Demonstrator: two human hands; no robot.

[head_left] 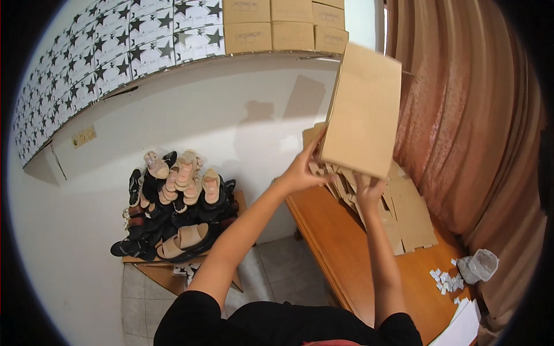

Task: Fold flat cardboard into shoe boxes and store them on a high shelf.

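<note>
A plain brown cardboard box (pixel 363 109) is held up and tilted above the wooden table. My left hand (pixel 304 170) grips its lower left side, the thumb near the bottom edge. My right hand (pixel 369 189) holds the bottom edge toward the right, its fingers partly hidden by the box. Below the box, overlapping flat cardboard pieces (pixel 408 207) lie on the table (pixel 314 213). I cannot see inside the box.
Left of the table, sandals and shoes (pixel 184 173) are heaped on a carton. A high shelf bears star-patterned boxes (pixel 150 26) and brown boxes (pixel 248 36). Small white packets (pixel 445 281), a clear plastic bag (pixel 480 266) and white paper (pixel 461 326) lie near the curtain (pixel 461 115).
</note>
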